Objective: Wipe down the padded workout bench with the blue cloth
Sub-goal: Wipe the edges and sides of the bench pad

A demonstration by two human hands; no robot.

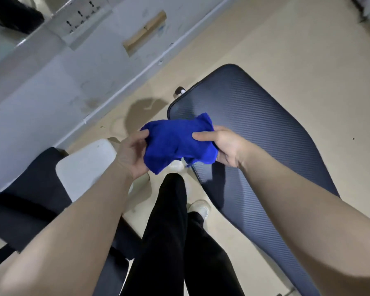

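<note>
Blue cloth [177, 143] bunched up, held in the air betw. both hands, over the floor just beside the bench's near-left edge; left hand [131, 154] grips its left end, thumb on top, fingers under; right hand [221, 146] pinches the right end, thumb laid across the fabric; padded bench [254, 129] w/ ribbed dark cover lies to the right, cloth not touching it; black trouser leg [169, 227] below.

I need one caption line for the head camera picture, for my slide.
Both hands, left and right, hold a bunched blue cloth above the padded bench.
</note>
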